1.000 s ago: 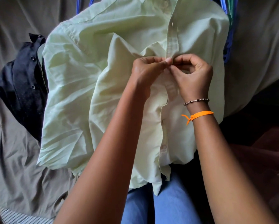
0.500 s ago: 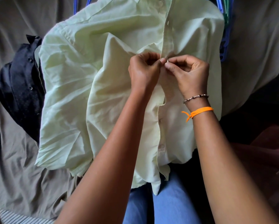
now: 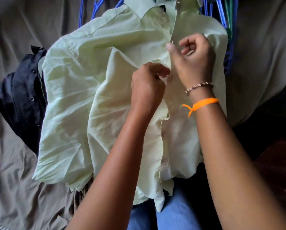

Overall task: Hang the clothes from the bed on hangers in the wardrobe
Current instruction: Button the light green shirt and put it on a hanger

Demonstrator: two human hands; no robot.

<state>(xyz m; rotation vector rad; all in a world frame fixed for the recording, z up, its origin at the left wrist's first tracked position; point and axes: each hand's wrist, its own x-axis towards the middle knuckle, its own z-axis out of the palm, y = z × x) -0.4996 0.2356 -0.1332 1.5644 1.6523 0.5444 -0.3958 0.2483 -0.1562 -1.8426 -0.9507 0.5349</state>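
Item: pale green cotton button-front shirt (image 3: 82, 90), creased, thin and limp, spread face-up on the bed's brown rumpled sheet (image 3: 18, 188) and over the person's lap.

Step in hand, by judgement: fastening the placket. The left hand (image 3: 147, 87) pinches the placket edge; the right hand (image 3: 193, 60) hovers above it, fingers loosely curled, grip empty.

Next: a higher button calls for a fresh two-handed pinch.

Adjacent: blue plastic hangers (image 3: 222, 15) beyond the collar; dark snap-fronted garment (image 3: 21, 100), crumpled, left.
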